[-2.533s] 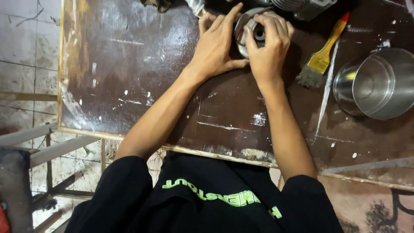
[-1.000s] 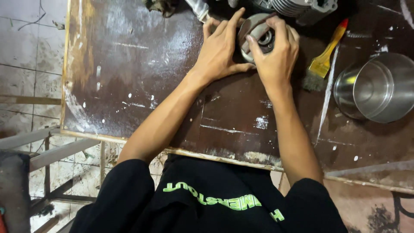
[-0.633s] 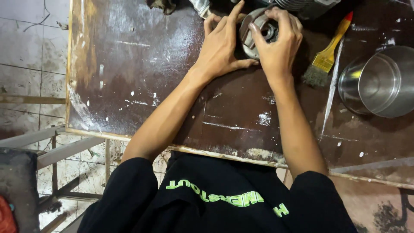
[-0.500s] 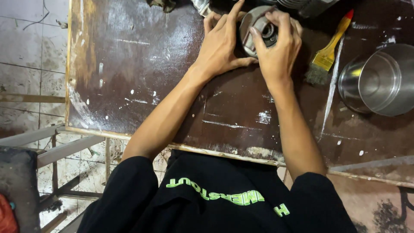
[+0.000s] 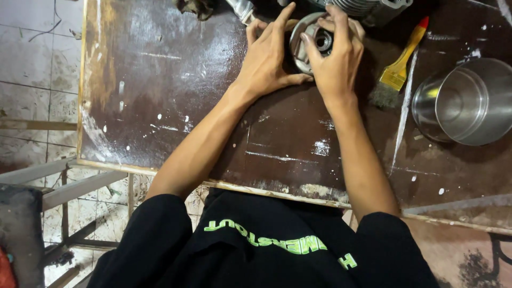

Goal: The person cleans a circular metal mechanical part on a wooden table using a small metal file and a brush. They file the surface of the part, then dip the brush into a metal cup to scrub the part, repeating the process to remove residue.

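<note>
A round grey metal part (image 5: 308, 42) with a dark hub at its middle is held on the dark brown worktop (image 5: 176, 96), close to the far edge and a little right of the middle. The left hand (image 5: 266, 58) is laid flat against the left side of the part, fingers stretched toward the far edge and the thumb run along the near rim of the part. The right hand (image 5: 335, 56) is curled over the part from the right, its fingertips (image 5: 306, 40) pressed on the top face around the hub, so the part is grasped between both hands. Both forearms are stretched across the worktop from the near edge, where a black shirt with green lettering is seen.

Just beyond the part, at the far edge, a finned metal cylinder (image 5: 368, 8) is partly cut off by the frame. To the right of the right hand a paintbrush (image 5: 397, 66) with a yellow handle and a red tip is laid aslant, bristles toward the near side. Further right, toward the right edge, a shiny steel pot (image 5: 466, 101) is tipped on its side with its mouth turned to the viewer. The worktop is scuffed and spotted with white paint. Tiled floor (image 5: 32, 53) is seen beyond the left edge.
</note>
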